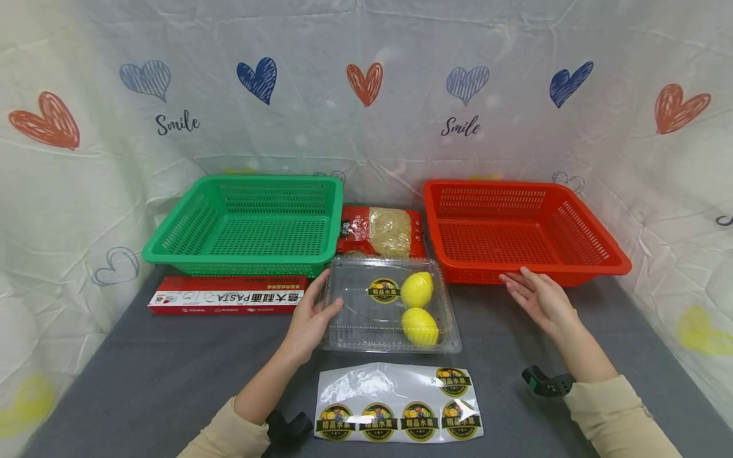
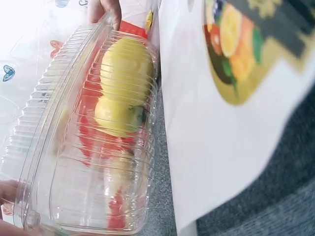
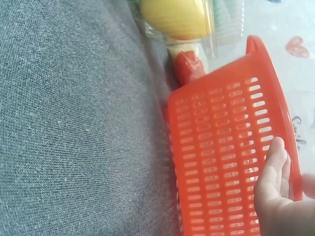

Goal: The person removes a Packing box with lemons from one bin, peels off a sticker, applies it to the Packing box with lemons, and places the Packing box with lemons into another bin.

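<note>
A clear plastic clamshell container lies in the middle with two lemons on its right side. A round black-and-gold fruit sticker shows on its lid. My left hand is at the container's left edge, thumb over the lid's side and fingers stretched along it; the left wrist view shows those fingertips by the rim. At the front of the red basket is my right hand, its fingers fairly straight just under the rim, with the front wall close behind them.
A sheet of fruit stickers lies in front of the container. The green basket stands back left, a red-and-white pasta box before it. Between the baskets sits a red noodle bag. A heart-printed cloth hangs behind.
</note>
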### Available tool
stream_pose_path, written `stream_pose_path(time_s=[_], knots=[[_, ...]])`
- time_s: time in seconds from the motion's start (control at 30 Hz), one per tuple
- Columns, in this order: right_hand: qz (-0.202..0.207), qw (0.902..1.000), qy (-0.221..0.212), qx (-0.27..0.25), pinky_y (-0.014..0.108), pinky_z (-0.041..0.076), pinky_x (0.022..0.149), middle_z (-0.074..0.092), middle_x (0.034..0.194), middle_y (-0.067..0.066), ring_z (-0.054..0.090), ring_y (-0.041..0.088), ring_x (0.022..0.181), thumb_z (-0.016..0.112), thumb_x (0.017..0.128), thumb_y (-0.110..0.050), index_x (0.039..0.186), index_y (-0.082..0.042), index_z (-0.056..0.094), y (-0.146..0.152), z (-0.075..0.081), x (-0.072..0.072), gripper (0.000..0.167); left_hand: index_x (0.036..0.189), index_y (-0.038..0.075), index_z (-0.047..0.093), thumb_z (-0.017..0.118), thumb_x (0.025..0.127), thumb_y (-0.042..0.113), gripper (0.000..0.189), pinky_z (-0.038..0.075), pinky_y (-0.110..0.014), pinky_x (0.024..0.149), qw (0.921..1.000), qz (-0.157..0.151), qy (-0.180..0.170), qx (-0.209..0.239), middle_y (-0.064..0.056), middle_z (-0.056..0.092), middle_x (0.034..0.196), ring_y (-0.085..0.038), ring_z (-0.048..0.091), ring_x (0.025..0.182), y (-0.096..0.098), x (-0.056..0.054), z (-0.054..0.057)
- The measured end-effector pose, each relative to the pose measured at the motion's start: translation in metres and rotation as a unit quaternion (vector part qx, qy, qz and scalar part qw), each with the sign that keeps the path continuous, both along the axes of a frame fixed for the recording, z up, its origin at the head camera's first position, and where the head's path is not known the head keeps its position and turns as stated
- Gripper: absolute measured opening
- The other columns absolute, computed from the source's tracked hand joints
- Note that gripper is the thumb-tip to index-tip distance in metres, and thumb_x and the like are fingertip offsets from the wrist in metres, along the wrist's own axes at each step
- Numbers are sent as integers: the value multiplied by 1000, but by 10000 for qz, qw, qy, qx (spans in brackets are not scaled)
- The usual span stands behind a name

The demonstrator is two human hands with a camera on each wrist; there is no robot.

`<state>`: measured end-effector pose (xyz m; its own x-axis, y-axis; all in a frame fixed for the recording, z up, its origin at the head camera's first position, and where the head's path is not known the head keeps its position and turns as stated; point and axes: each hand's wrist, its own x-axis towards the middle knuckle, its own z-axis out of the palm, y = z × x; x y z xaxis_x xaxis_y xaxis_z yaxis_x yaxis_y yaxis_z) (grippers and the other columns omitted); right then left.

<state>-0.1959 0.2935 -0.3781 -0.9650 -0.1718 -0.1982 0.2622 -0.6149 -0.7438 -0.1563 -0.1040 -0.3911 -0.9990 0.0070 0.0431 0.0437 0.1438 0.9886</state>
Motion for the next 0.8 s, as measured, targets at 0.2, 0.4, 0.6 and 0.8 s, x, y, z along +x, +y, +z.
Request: stream_pose_path(time_s=[0.2,0.4,0.6,0.8], knots=[[39,9999,125,-12,29,51,81,65,93,12,65,22,91,47,95,-10,90,-5,51,-1,0,-1,8,143,10,29,55,89,5,60,29,-46,103,10000,-29,-42,15,-14,23,147,-30,23,134,0,4,3],[89,9997,198,-65,29,50,82,66,91,12,65,23,90,46,95,-9,86,-3,55,-1,0,-2,15,143,9,29,56,89,5,60,32,-46,100,9999,-64,-77,38,-14,23,147,-33,26,132,-2,9,7],[38,9998,171,-97,29,51,79,66,90,13,65,23,89,46,95,-9,86,-3,57,-2,0,0,16,142,9,30,57,89,5,60,32,-44,101,9999,-49,-129,101,-14,24,147,-31,28,132,-3,15,10],[-50,10000,44,-23,29,51,80,66,89,11,65,22,88,49,94,-10,90,-4,57,-2,1,2,11,142,9,31,57,88,2,60,32,-43,101,9996,-53,-165,210,-13,24,147,-31,28,132,-4,20,12]])
